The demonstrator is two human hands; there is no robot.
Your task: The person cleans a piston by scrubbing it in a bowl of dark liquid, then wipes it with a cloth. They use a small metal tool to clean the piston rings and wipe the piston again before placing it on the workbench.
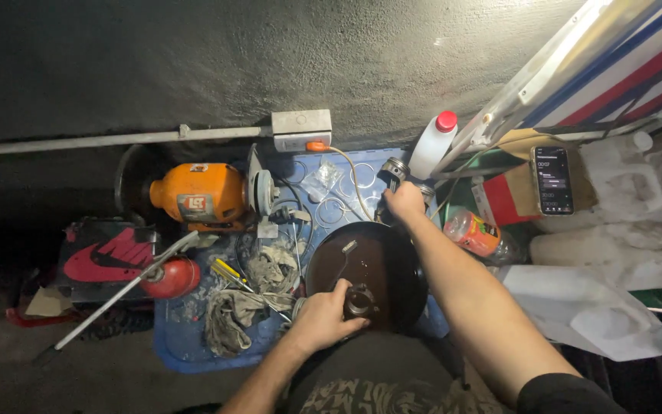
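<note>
Left hand (322,320): I see my fingers curled round a small metal ring part (359,300), held at the near rim of the dark round pan (381,264).
Room: rags (250,303) crowd just left of those fingers.
Right hand (404,202): arm stretched far, fingers closed on a piston (394,170) past the pan's far rim.
Beyond: white bottle (432,144) just right of that grip.

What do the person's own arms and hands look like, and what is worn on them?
Both hands are bare: no gloves, rings or watch can be seen on the left hand or the right hand. Both forearms are uncovered too. On the right arm, a dark sleeve begins near the elbow at the bottom edge of the picture. The left arm shows no sleeve in view.
</note>
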